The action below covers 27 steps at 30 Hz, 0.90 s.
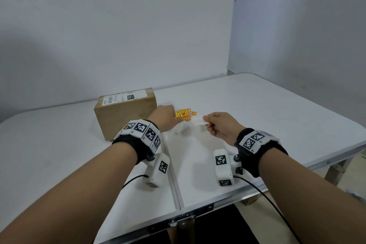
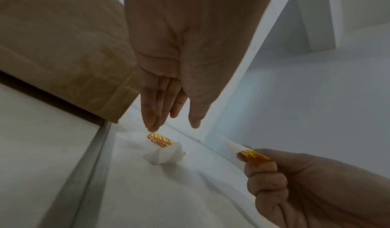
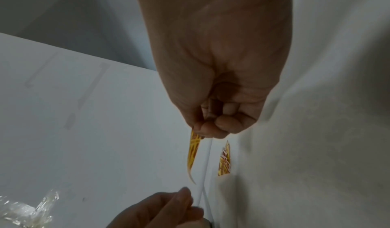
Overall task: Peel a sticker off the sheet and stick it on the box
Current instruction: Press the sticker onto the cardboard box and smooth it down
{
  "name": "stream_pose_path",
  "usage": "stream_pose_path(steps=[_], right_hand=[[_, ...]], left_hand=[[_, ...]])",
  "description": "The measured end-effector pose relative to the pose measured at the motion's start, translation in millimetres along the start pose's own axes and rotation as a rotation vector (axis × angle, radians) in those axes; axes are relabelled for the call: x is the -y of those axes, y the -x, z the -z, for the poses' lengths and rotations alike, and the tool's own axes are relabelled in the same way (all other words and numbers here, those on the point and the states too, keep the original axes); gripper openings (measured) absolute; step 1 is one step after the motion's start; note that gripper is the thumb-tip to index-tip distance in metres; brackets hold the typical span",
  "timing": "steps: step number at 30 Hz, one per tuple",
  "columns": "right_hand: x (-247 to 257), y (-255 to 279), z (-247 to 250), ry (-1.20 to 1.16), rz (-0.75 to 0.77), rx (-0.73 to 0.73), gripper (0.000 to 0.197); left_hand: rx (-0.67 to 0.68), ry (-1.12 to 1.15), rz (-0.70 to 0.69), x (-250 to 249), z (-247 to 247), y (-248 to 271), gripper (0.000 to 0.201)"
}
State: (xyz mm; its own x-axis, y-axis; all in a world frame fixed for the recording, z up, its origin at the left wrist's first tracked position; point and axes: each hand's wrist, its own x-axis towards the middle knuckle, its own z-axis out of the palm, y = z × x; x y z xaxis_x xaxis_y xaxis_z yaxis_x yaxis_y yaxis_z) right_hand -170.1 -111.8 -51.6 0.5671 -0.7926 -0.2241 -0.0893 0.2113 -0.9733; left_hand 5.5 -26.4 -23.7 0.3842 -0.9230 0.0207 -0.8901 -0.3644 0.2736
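Our right hand (image 1: 219, 126) pinches one sticker (image 3: 193, 154) and its white backing (image 1: 200, 123) above the table (image 1: 277, 117); our left hand (image 1: 165, 118), fingers straight and empty, hovers by the loose pile (image 1: 185, 115) beside the box (image 1: 124, 111). We should catch the lifted corner and peel slowly, keeping it flat.

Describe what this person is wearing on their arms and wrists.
Both forearms are bare, no sleeves. Each wrist has a black band topped with white blocks printed with black-and-white square codes. A white camera box hangs under each wrist, trailing a black cable.
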Motion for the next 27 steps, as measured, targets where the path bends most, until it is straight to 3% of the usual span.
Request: stream_pose_path(steps=[2, 6, 10, 13, 21, 25, 27], right_hand=[[2.6, 0.1, 1.7, -0.013, 0.006, -0.008, 0.019], [6.8, 0.2, -0.6, -0.044, 0.019, -0.033, 0.018], [14.0, 2.6, -13.7, -0.095, 0.027, -0.025, 0.015], [20.3, 4.0, -26.0, -0.133, 0.021, -0.019, 0.009], [24.3, 5.0, -46.5, -0.137, -0.025, -0.014, 0.011], [27.3, 6.7, -51.2, -0.235, -0.116, 0.044, 0.01], [31.7, 7.9, -52.4, -0.273, -0.15, 0.085, 0.006]], left_hand=[[-0.039, -0.042, -0.037, -5.6, -0.9, -3.6, 0.036], [-0.285, 0.098, -0.229, -9.4, 1.8, -1.9, 0.022], [-0.276, -0.019, -0.552, -18.7, 6.5, 7.4, 0.025], [-0.35, -0.142, -0.673, -16.2, 8.0, 10.1, 0.025], [-0.496, -0.282, -0.681, -1.3, 14.3, 22.9, 0.009], [-0.504, -0.183, -0.629, 14.7, 19.1, 28.4, 0.008], [-0.485, -0.044, -0.523, 24.0, 22.3, 32.3, 0.007]])
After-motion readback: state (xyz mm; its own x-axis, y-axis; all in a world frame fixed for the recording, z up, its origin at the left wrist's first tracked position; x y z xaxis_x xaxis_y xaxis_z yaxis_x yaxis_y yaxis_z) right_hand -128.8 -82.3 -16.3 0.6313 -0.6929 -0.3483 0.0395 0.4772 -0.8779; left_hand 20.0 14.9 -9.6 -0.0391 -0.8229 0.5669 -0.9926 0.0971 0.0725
